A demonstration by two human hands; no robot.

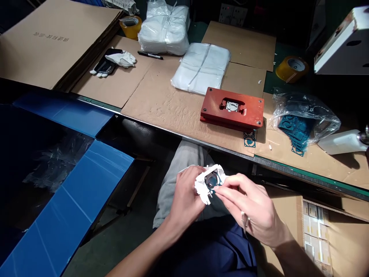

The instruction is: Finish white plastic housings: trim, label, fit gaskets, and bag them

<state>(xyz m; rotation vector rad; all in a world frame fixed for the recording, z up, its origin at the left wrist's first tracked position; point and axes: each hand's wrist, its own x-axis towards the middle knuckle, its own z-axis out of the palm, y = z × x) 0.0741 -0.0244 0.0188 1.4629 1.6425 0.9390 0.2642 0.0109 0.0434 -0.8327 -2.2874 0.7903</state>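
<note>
My left hand (186,192) is closed around a white plastic housing (203,186) held above my lap, just in front of the bench edge. A thin teal gasket (212,181) with a round opening lies inside the housing's frame. My right hand (253,206) has its thumb and fingertips pressed together at the gasket's lower edge. Something small and shiny shows between the lower fingers of that hand; its kind cannot be made out. On the bench beyond sits a red fixture block (213,104) with a metal insert (232,106) in its recess.
Teal gaskets (296,129) spill from a clear bag (317,115), beside a white bottle (341,142). Wrapped white bundles (201,67), tape rolls (291,69) and gloves (122,58) lie on cardboard. A blue bin (72,200) stands left; a carton (298,231) stands lower right.
</note>
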